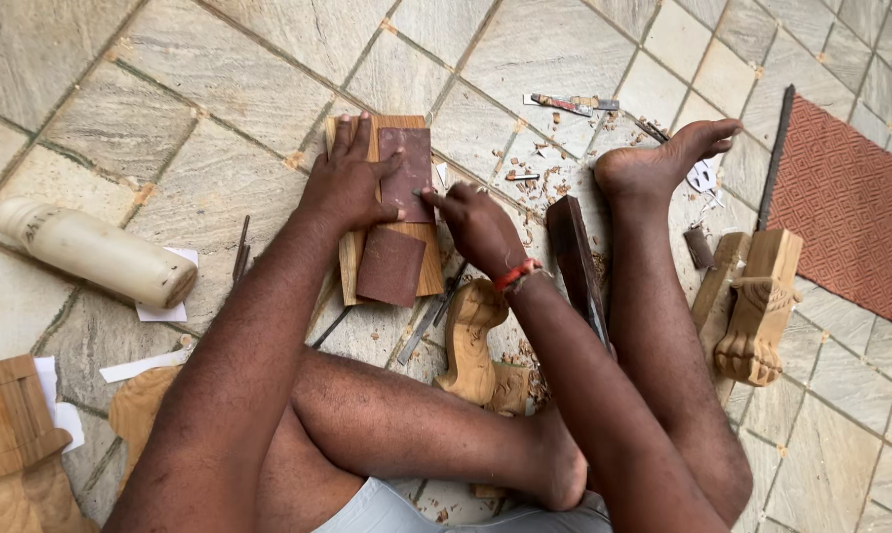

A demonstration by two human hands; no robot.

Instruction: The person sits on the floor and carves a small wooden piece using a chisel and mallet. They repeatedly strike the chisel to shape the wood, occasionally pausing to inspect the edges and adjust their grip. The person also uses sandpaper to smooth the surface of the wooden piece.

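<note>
Sandpaper sheets (391, 265) lie on board (428, 259); bottle (90, 253) well left; carved leg (759, 308) right, probably touching the mat's (846, 202) near edge.

Wooden board (428, 262): pale, rectangular, lying flat on the stone floor (219, 79) directly in front of me, long axis running away from me. Upper sandpaper sheet (407, 170): reddish-brown, rectangular, lying flat on the board's far half; my left hand (350, 183) presses on its left edge, my right hand (480, 225) meets its right edge with the fingers (438, 197). Lower sandpaper sheet (390, 265): same colour, slightly skewed, on the near half, untouched.
</note>
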